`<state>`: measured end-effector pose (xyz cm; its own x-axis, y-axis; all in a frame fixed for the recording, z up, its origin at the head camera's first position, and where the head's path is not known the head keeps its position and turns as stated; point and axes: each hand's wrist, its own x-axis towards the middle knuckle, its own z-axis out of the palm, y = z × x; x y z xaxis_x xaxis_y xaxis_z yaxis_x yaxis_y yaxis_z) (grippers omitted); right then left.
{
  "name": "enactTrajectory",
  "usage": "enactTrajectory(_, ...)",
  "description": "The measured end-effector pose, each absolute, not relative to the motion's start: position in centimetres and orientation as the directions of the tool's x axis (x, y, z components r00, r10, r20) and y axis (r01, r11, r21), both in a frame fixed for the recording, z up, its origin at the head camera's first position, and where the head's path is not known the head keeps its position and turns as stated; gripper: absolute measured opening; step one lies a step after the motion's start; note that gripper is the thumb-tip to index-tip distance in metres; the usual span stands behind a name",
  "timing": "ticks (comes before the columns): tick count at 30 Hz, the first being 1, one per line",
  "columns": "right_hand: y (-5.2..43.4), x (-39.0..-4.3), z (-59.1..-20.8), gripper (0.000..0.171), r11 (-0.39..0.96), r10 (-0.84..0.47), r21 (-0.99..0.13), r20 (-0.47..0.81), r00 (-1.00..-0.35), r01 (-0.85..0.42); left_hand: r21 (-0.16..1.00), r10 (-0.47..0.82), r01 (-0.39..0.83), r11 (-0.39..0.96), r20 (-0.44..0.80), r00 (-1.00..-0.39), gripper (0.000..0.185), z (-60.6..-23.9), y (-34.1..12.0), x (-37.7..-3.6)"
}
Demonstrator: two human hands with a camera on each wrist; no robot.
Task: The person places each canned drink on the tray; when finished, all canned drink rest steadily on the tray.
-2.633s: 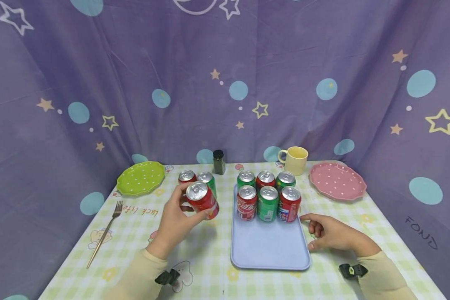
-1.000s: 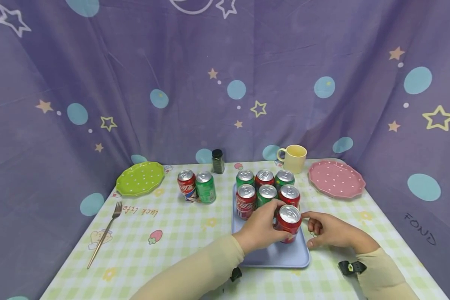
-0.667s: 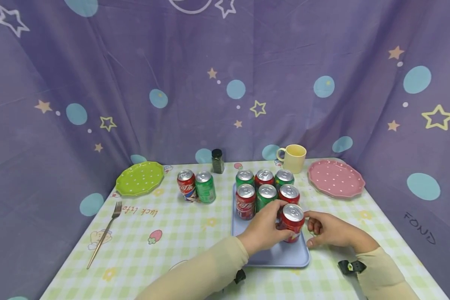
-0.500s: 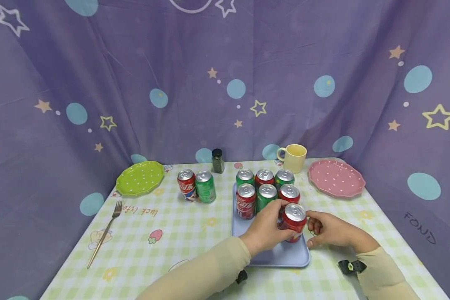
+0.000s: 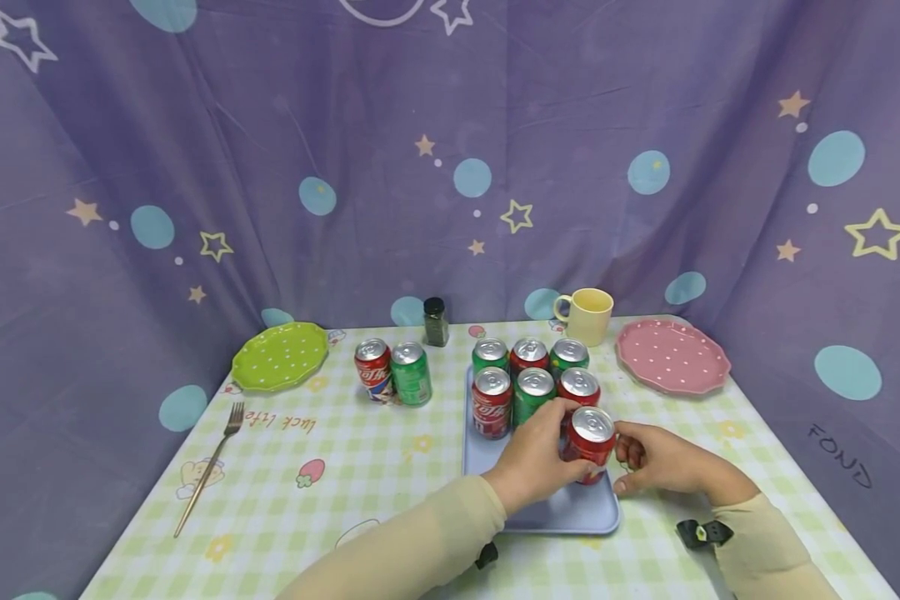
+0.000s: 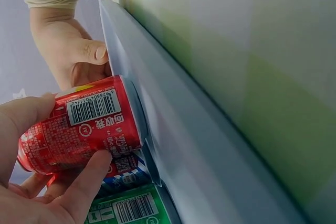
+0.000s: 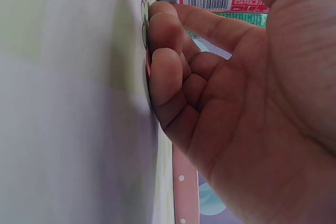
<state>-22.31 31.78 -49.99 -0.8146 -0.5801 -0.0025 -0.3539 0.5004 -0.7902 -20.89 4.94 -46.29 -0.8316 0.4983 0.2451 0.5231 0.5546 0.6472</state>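
Note:
My left hand (image 5: 534,467) grips a red Coca-Cola can (image 5: 591,448), fingers behind it and thumb in front. The can stands roughly upright at the right side of the blue tray (image 5: 542,518), its base right at the tray floor in the left wrist view. Two rows of soda cans fill the far part of the tray, among them a green can (image 5: 534,392) and a red can (image 5: 579,388) just behind the held one. My right hand (image 5: 667,463) rests on the table, index finger and thumb touching the tray's right edge, its other fingers loosely bent.
Left of the tray stand a red can (image 5: 375,371) and a green can (image 5: 412,375). A spice jar (image 5: 436,325) and a yellow mug (image 5: 590,318) are at the back. A green plate (image 5: 281,358) and fork (image 5: 210,468) lie left, a pink plate (image 5: 672,358) right.
My left hand has carried the red can from the table's left side over to the tray, then lowered it and shifted it slightly right. The right hand has stayed at the tray's edge.

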Motion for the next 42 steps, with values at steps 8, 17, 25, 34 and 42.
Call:
enactTrajectory(8,31.8,-22.3,-49.9,0.051,0.499,-0.579,-0.795,-0.009,-0.815,-0.346,0.650,0.498,0.534,0.541,0.263,-0.826,0.076,-46.0,4.6,-20.8)
enactTrajectory(17,31.8,-22.1,-49.9,0.051,0.514,-0.573,-0.783,-0.009,-0.819,-0.351,0.774,0.489,0.512,0.373,0.305,-0.817,0.068,-43.2,0.7,-21.1)
enactTrajectory(25,31.8,-22.1,-49.7,0.050,0.520,-0.570,-0.786,-0.027,-0.822,-0.335,0.793,0.270,0.567,0.225,0.508,-0.818,0.051,-41.3,-7.4,-24.0)
enactTrajectory(34,31.5,-22.1,-49.7,0.050,0.513,-0.574,-0.793,-0.034,-0.818,-0.328,0.774,-0.016,0.506,0.381,0.552,-0.834,0.052,-42.8,-18.2,-27.8)
enactTrajectory(42,31.7,-22.4,-50.0,0.052,0.532,-0.571,-0.783,-0.049,-0.819,-0.324,0.869,-0.079,0.310,0.386,0.366,-0.927,0.075,-45.3,-23.6,-30.4)
